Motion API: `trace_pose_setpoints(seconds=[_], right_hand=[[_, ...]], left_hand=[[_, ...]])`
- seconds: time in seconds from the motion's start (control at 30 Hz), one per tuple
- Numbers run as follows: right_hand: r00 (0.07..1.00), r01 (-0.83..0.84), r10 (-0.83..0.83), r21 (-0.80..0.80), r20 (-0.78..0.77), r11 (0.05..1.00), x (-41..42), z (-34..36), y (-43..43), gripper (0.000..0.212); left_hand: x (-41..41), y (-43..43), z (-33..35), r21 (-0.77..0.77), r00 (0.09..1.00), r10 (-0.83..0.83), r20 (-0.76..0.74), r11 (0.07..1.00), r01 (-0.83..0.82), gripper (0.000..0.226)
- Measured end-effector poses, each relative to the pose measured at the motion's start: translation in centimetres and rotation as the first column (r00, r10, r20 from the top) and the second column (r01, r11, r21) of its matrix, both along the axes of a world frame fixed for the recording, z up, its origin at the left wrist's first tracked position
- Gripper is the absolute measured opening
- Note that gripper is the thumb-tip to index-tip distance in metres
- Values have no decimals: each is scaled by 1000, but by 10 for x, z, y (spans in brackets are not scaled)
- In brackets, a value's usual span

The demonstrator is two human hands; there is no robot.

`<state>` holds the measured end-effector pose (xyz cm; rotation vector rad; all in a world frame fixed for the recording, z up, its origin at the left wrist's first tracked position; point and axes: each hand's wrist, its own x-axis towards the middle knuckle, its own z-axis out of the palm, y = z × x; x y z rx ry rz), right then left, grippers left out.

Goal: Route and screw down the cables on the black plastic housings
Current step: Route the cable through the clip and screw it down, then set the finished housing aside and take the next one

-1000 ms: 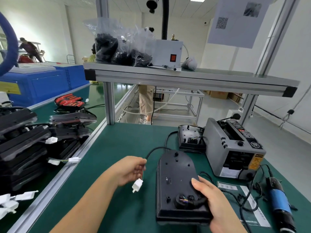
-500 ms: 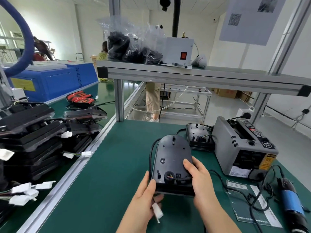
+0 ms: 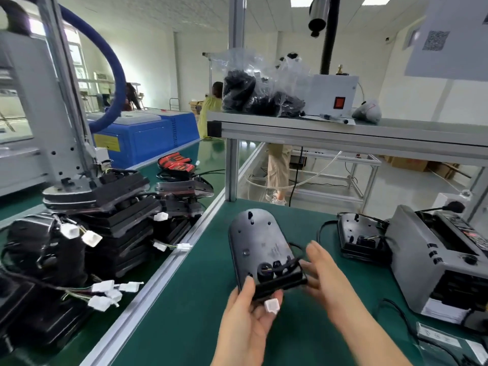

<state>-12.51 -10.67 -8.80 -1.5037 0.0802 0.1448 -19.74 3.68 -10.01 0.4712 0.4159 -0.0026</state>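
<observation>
Black plastic housing [image 3: 260, 249], which a second ago lay flat on the green mat [image 3: 184, 313], is now lifted clear of it and angled toward the person's left. The left hand [image 3: 248, 320] clamps its near end, thumb on top and fingers beneath, with the white connector [image 3: 272, 305] resting against those fingers. The right hand [image 3: 324, 276], which gripped the near corner half a second ago, has opened; its fingers are straight and blurred just beside the right edge, and contact is unclear. A short black cable [image 3: 286, 262] crosses the housing's near end. The view has swung toward the stack of housings [image 3: 113, 233] on the left bench. This piece is probably being carried there.
</observation>
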Motion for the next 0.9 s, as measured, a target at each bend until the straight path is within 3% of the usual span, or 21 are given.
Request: trace_pose_setpoints(seconds=[0.17,0.3,0.53,0.7,0.8,0.87,0.9], right_hand=[[997,65,-66,23,34,998,-27,-19,1,30],[999,53,-53,-78,3,996,-44,-48,8,32],[997,63,-53,-179,56,982,-48,-56,7,29],[996,71,-55,-237,71,969,-52,-56,6,29],[996,75,-61,-227,67,971,-53,-57,6,29],[996,75,-61,-233,67,970,-52,-59,5,29],[996,72,-57,-245,66,967,-51,-61,5,30]], left_hand=[[67,49,51,-1,955,257,147,966,-260,34],[117,87,93,-17,894,397,208,915,-403,33],[165,127,116,30,794,608,13,793,-608,46],[177,135,118,73,786,606,-122,796,-601,59],[181,138,115,79,796,589,-140,808,-584,48],[185,139,112,55,812,580,-69,814,-578,16],[188,137,113,-24,832,554,-1,832,-554,17]])
